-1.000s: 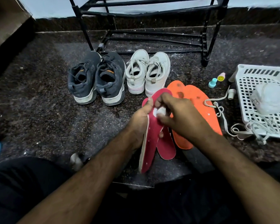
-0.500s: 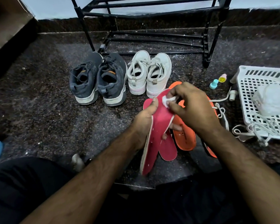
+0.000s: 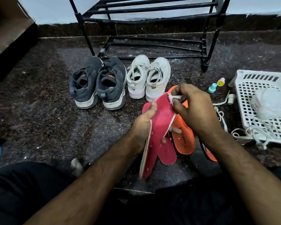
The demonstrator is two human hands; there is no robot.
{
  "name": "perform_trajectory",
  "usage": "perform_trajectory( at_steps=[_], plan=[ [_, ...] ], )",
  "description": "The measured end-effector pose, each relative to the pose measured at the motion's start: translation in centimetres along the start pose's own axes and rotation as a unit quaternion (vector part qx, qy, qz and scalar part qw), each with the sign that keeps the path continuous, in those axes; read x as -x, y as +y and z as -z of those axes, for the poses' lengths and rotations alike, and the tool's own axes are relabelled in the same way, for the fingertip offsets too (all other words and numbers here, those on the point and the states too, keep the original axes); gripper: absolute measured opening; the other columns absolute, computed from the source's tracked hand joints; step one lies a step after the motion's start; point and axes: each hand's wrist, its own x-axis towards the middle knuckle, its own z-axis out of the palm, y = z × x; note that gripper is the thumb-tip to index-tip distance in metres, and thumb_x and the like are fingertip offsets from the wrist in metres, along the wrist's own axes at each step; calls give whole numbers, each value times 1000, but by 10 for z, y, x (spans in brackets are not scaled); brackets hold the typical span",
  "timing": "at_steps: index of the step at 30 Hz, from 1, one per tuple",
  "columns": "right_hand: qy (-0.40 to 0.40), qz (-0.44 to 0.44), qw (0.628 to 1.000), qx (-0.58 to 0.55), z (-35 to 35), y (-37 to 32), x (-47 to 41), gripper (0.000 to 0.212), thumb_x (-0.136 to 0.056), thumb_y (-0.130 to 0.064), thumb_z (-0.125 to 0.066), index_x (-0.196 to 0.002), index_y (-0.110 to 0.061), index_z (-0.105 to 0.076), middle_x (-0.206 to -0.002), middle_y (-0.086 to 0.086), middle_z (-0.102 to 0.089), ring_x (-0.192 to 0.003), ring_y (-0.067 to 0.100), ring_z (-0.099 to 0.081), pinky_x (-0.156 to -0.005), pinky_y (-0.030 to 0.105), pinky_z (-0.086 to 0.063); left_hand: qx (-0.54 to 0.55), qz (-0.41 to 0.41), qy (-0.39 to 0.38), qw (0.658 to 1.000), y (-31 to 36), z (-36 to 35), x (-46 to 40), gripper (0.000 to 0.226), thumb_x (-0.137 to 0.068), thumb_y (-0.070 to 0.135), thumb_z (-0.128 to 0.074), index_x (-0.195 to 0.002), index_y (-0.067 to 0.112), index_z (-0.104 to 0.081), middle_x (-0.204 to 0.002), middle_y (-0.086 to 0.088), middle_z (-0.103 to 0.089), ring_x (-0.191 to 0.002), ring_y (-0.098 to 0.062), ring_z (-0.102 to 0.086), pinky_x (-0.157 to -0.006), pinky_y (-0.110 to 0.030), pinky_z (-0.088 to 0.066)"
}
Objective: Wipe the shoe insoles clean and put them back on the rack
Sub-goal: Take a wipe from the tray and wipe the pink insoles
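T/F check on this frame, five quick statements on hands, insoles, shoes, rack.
1. The left hand holds a red insole off the floor. True.
2. The right hand pinches a white wipe at that insole's toe end. True.
3. The orange insoles lie on the rack. False: they lie on the floor.
4. Two pairs of shoes stand before the rack. True: dark sneakers, white sneakers.
5. The white basket sits left of the shoes. False: right.
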Motion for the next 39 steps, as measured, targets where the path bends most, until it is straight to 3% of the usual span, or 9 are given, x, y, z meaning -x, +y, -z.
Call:
perform_trajectory(
  at_steps=[5, 11, 15, 18, 22, 25, 31, 37, 39],
  plan=[
    [-185, 106, 977, -6, -16, -15, 19, 17, -80, -13, -65, -95, -22, -67, -86, -3, -60, -77, 16, -59, -74, 39, -50, 44, -8, 48, 998, -3, 4, -7, 71, -92, 71, -36, -82, 10, -71, -61, -13, -59, -38, -23, -54, -40, -27, -44],
    [-19, -4, 1000, 21, -3, 4, -1, 17, -82, -10, -66, -97, -18, -66, -89, -1, -58, -79, 16, -57, -76, 39, -48, -14, -13, 8, 1000, -2, 0, -1, 65, -90, 72, -34, -111, 26, -75, -101, -19, -74, -97, -39, -51, -45, -26, -48],
    [-95, 53, 994, -9, -13, -13, 10, 17, -78, -9, -66, -93, -18, -65, -87, -1, -61, -79, 17, -57, -75, 34, -45, 21, -12, 44, 999, 2, -1, -1, 68, -96, 66, -32, -93, 11, -71, -63, -13, -67, -40, -26, -55, -37, -26, -45],
    [-198, 92, 976, -29, -18, -20, 17, 17, -76, -8, -69, -88, -19, -65, -81, -6, -58, -73, 12, -54, -68, 24, -38, 24, -2, 51, 998, 3, 0, -1, 70, -98, 64, -29, -82, 8, -66, -56, -8, -62, -34, -19, -53, -35, -25, -44],
    [-60, 13, 998, -10, -5, -1, 3, 17, -79, -9, -69, -94, -18, -65, -88, -1, -61, -77, 14, -57, -75, 33, -46, -4, -3, 0, 1000, 2, -4, 6, 68, -100, 63, -24, -118, 13, -67, -82, -16, -72, -47, -23, -64, -41, -28, -48],
    [30, -5, 1000, -4, -1, 1, 0, 15, -85, -12, -68, -99, -15, -64, -93, 1, -62, -82, 16, -57, -77, 34, -45, -35, 3, -17, 999, 0, -5, 6, 69, -98, 68, -24, -109, 23, -75, -95, -21, -73, -57, -30, -63, -49, -30, -48],
    [-163, 100, 981, -40, -20, -18, 16, 20, -81, -8, -72, -96, -19, -63, -86, -8, -60, -76, 10, -55, -68, 20, -37, 39, -15, 25, 999, 4, 2, 0, 71, -99, 65, -25, -88, 10, -69, -64, -9, -64, -40, -22, -58, -41, -27, -48],
    [-9, 23, 999, 22, 1, 2, -3, 18, -80, -9, -69, -95, -17, -65, -90, -1, -60, -82, 19, -59, -75, 38, -48, -25, -1, -21, 999, 4, -6, 6, 69, -98, 66, -22, -113, 19, -70, -89, -18, -74, -69, -34, -64, -46, -29, -48],
    [-31, 33, 999, 8, -2, -4, 2, 19, -78, -7, -71, -95, -16, -69, -89, 0, -64, -81, 19, -61, -76, 39, -49, -2, -12, 1, 1000, 5, -3, 4, 69, -98, 66, -24, -110, 15, -70, -80, -17, -73, -56, -31, -63, -43, -27, -47]
  ],
)
